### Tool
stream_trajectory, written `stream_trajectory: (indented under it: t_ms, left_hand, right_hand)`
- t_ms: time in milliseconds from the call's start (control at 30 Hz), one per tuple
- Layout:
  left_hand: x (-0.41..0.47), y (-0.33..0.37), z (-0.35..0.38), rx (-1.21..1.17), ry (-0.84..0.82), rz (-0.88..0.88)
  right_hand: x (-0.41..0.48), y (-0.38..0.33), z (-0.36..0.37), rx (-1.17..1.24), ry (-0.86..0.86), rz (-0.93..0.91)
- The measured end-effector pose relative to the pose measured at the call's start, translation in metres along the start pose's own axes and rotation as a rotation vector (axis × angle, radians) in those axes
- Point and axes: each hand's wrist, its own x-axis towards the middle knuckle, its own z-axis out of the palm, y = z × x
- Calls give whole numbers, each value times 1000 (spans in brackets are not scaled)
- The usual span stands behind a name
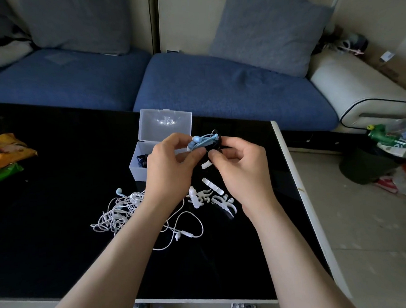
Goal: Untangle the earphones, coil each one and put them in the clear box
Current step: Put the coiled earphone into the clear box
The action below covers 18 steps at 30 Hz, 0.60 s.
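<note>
The box (pixel 137 167) stands on the table (pixel 62 253) near the middle of its far edge, with one earphone (pixel 143 160) in it. Before it lie the tangle of earphones (pixel 120 208) and, to the right, the cord winders (pixel 208 195). Packets (pixel 6 150) lie at the left edge. The sofa (pixel 217 83) stands behind.

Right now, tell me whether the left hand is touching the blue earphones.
Touching. The head view shows the left hand pinching the coiled blue earphones between thumb and fingers, with no gap.

Black table (pixel 49 230) (white edge), blue sofa (pixel 217 88), light-blue earphones (pixel 202 142), white earphones (pixel 120 209).
</note>
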Motion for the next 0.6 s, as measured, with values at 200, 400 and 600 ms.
stream_trajectory:
  t_ms: [200, 400, 600]
  left_hand:
    - [2, -4, -2, -256, -136, -148]
    - [4, -8, -9, -419, -213, -287]
    - [10, -9, -22, -386, -218, -252]
  right_hand:
    - [-1, 0, 1, -131, -35, -113]
    - [-1, 6, 14, -72, -16, -111]
    - [4, 6, 26, 9, -70, -65]
